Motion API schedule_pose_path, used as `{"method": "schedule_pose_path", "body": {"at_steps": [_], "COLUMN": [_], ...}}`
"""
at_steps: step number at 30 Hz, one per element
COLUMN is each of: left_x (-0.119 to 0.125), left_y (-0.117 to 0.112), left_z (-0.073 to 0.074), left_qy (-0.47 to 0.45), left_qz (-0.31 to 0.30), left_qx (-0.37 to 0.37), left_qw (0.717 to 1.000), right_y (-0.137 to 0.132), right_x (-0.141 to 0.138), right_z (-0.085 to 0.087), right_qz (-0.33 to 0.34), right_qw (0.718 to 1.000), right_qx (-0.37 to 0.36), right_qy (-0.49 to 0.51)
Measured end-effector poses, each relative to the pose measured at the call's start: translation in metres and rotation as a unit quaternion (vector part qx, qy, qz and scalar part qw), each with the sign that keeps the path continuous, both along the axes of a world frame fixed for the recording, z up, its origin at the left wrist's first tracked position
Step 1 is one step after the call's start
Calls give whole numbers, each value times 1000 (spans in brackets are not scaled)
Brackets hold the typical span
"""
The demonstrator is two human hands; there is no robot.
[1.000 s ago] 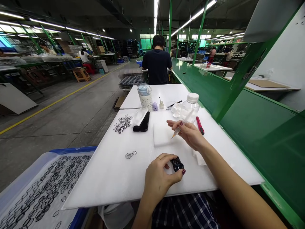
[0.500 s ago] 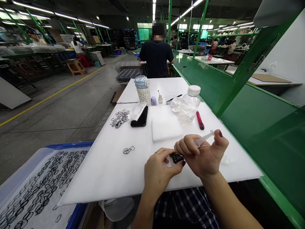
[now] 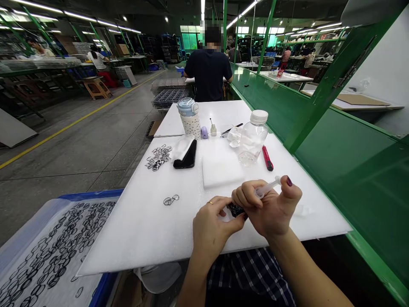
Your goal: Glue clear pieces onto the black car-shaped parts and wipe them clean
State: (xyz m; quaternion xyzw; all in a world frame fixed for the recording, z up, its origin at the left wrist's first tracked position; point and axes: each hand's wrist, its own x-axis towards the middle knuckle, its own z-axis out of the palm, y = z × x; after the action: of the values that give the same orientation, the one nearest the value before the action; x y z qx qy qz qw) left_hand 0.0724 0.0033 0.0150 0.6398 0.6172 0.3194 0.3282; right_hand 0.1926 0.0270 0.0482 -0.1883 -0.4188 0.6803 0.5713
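Currently, the left hand's [image 3: 209, 228] fingers [image 3: 220, 201] hold a black part [image 3: 235, 209], the right hand's [image 3: 270, 213] a syringe [image 3: 267, 187]; black rings [image 3: 57, 278] lie in a blue-edged tray [image 3: 92, 195].

A factory floor: strip lights [image 3: 79, 16] run in rows under a dark ceiling [image 3: 179, 8]; a yellow line [image 3: 57, 133] crosses the grey floor [image 3: 118, 128]; co-workers [image 3: 209, 74] sit ahead and off to the left; dark grids [image 3: 171, 96] stand stacked; a long green surface [image 3: 345, 166] runs beside the white table [image 3: 134, 238].

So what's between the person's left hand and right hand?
A small black piece, partly hidden, lies between the left hand and the right hand, as the head view shows.
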Motion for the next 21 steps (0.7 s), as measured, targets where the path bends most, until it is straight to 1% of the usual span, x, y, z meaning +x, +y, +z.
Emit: {"method": "schedule_pose_path", "body": {"at_steps": [10, 21], "left_x": [0, 0], "left_y": [0, 0], "left_z": [2, 3], "left_qy": [-4, -7], "left_qz": [-4, -4], "left_qx": [-1, -6], "left_qw": [1000, 1000], "right_y": [-4, -6], "right_x": [-1, -2], "right_z": [4, 6], "right_qz": [-35, -69], "right_qw": [998, 996], "right_qx": [5, -2], "right_qy": [-45, -64]}}
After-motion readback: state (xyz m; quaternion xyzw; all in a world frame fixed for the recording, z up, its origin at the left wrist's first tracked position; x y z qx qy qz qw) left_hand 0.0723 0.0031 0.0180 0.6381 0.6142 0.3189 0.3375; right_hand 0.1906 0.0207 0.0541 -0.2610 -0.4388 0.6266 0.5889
